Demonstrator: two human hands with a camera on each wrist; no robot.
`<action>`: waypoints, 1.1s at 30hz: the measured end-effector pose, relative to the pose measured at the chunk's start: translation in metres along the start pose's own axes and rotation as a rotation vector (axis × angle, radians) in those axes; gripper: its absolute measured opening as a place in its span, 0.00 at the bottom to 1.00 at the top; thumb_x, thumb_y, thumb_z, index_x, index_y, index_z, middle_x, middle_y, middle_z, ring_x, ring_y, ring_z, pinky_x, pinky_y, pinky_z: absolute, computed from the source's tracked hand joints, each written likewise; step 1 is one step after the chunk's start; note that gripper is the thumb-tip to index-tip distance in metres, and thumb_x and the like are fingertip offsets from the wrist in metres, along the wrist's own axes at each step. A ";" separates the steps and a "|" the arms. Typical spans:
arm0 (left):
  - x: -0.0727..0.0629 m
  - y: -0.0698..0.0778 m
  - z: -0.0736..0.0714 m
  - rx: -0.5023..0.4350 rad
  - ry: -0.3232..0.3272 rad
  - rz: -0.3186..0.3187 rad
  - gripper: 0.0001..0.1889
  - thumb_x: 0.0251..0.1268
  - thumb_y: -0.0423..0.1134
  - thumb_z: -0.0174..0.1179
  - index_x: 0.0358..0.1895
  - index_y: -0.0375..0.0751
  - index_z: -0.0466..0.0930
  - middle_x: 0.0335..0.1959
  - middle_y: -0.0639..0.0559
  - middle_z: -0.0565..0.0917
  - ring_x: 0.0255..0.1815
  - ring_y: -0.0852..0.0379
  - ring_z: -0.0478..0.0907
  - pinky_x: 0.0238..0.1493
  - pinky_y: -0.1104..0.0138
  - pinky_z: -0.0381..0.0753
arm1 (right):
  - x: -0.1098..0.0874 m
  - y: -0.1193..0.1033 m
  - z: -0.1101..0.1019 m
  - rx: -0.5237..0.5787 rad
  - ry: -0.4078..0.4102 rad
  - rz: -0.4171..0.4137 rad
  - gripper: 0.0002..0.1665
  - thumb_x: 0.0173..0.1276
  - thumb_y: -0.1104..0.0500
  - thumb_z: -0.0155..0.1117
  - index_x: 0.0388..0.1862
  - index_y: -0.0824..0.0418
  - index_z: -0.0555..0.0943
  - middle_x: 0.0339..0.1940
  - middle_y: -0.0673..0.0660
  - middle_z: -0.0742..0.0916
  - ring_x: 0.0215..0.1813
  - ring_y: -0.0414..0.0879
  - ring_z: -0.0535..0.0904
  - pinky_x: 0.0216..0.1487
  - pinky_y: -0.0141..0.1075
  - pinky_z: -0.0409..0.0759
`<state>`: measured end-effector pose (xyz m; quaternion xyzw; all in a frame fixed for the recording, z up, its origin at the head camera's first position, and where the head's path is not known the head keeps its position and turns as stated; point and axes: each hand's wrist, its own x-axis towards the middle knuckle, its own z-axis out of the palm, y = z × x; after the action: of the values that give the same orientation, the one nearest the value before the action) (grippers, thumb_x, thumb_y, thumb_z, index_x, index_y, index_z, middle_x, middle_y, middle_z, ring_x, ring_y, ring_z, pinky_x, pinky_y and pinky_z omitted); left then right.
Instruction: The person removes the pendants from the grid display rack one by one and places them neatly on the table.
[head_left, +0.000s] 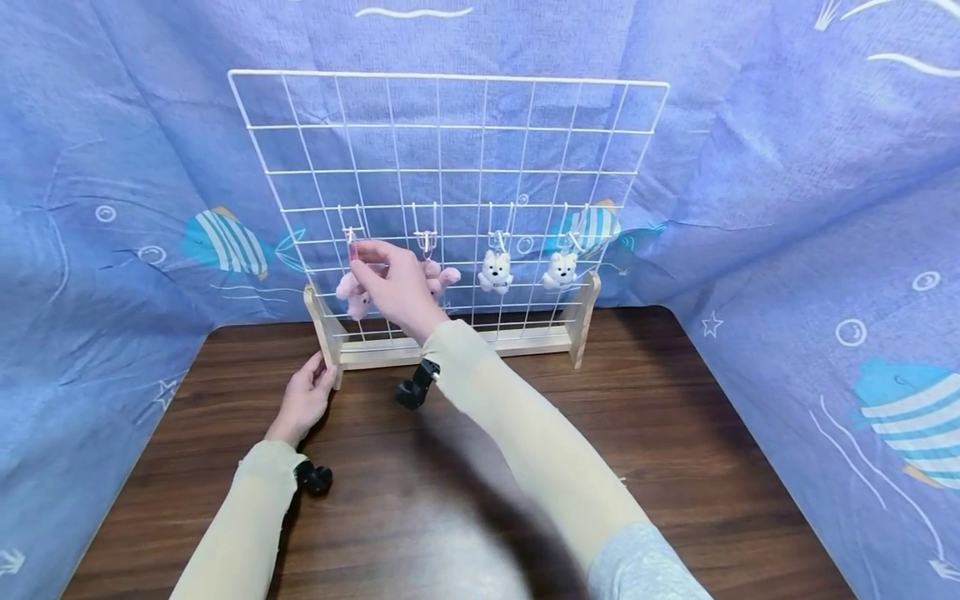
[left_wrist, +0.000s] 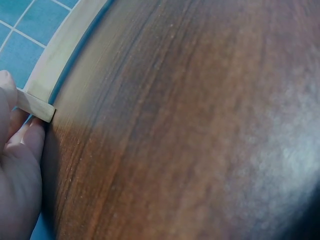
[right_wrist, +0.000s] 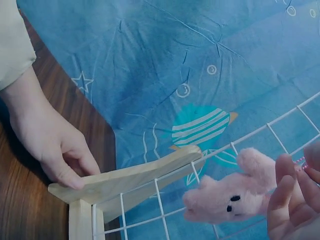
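Observation:
My right hand (head_left: pixel 397 283) pinches a pink bead chain (right_wrist: pixel 301 164) between thumb and fingertips, just below a white hook (head_left: pixel 351 235) on a white wire grid rack (head_left: pixel 459 171). A pink plush keychain (right_wrist: pixel 225 200) with two black eyes hangs beside that hand, partly hidden by it in the head view. My left hand (head_left: pixel 303 400) grips the front end of the rack's left wooden foot (left_wrist: pixel 36 106), thumb on one side and fingers on the other. Behind the right hand hangs a second pink plush keychain (head_left: pixel 442 277), partly covered.
Two white plush dog keychains (head_left: pixel 496 272) hang on hooks at the rack's right half. The rack's wooden base (head_left: pixel 517 340) stands on a dark brown wooden table (head_left: pixel 675 433). Blue fish-print cloth (head_left: pixel 787 208) surrounds the table on the back and sides.

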<state>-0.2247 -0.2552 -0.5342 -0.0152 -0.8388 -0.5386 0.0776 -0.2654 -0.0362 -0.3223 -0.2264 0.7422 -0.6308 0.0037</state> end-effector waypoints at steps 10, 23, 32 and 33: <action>0.000 -0.003 0.001 -0.020 0.002 -0.003 0.28 0.86 0.34 0.47 0.80 0.25 0.57 0.73 0.24 0.70 0.72 0.39 0.70 0.57 0.90 0.66 | 0.004 -0.006 0.005 -0.021 0.093 -0.014 0.15 0.81 0.58 0.64 0.60 0.60 0.86 0.47 0.51 0.89 0.34 0.39 0.86 0.39 0.28 0.85; 0.000 -0.005 0.001 -0.026 0.006 -0.003 0.27 0.86 0.34 0.47 0.80 0.27 0.58 0.74 0.26 0.70 0.73 0.37 0.70 0.57 0.90 0.67 | 0.002 -0.010 0.003 0.011 0.121 -0.058 0.12 0.79 0.58 0.66 0.55 0.60 0.89 0.43 0.52 0.91 0.32 0.39 0.85 0.37 0.29 0.86; -0.001 -0.002 0.001 -0.017 0.004 -0.029 0.28 0.86 0.36 0.48 0.81 0.28 0.58 0.75 0.26 0.69 0.75 0.37 0.68 0.58 0.89 0.67 | -0.005 -0.017 0.000 0.115 0.068 -0.039 0.12 0.81 0.55 0.64 0.53 0.60 0.88 0.34 0.59 0.88 0.22 0.60 0.83 0.21 0.47 0.85; -0.001 -0.001 0.000 -0.019 0.000 -0.036 0.28 0.86 0.36 0.48 0.81 0.28 0.58 0.76 0.27 0.69 0.75 0.37 0.67 0.59 0.89 0.66 | -0.006 -0.017 0.000 0.138 0.059 -0.030 0.12 0.81 0.54 0.64 0.52 0.60 0.87 0.32 0.60 0.87 0.20 0.64 0.81 0.19 0.51 0.84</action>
<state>-0.2238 -0.2551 -0.5354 -0.0006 -0.8337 -0.5481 0.0678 -0.2544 -0.0361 -0.3077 -0.2178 0.6933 -0.6868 -0.0122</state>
